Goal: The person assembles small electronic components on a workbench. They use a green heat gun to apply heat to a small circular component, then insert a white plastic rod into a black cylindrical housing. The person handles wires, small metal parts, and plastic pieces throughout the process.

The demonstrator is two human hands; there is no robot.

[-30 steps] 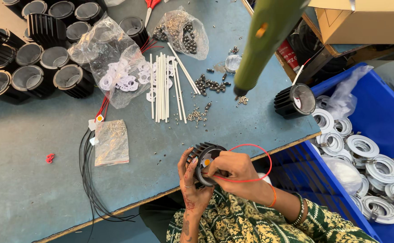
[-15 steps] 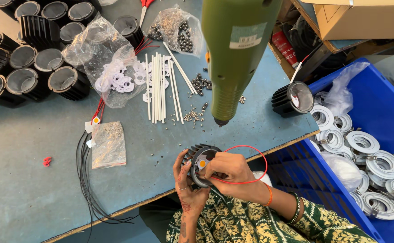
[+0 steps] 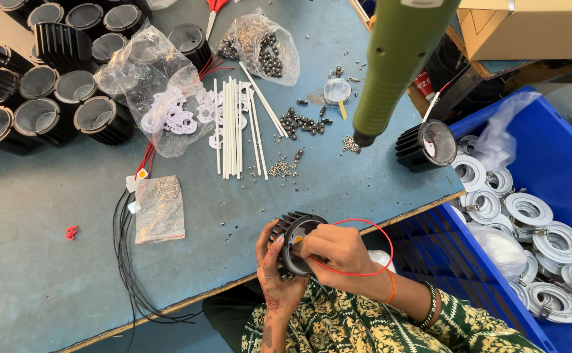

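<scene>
Swinging right since half a second ago, the hanging green power screwdriver [image 3: 400,62] clears the view; left hand [image 3: 278,282] grips a black finned lamp housing [image 3: 297,240] at the blue table's [image 3: 44,274] edge while right hand [image 3: 339,252] pinches a red wire [image 3: 379,234] at its face.

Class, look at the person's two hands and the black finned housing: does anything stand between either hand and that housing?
Nothing visible does. The left hand grips the black finned housing directly, and the right hand rests on its open face with a red wire.
</scene>
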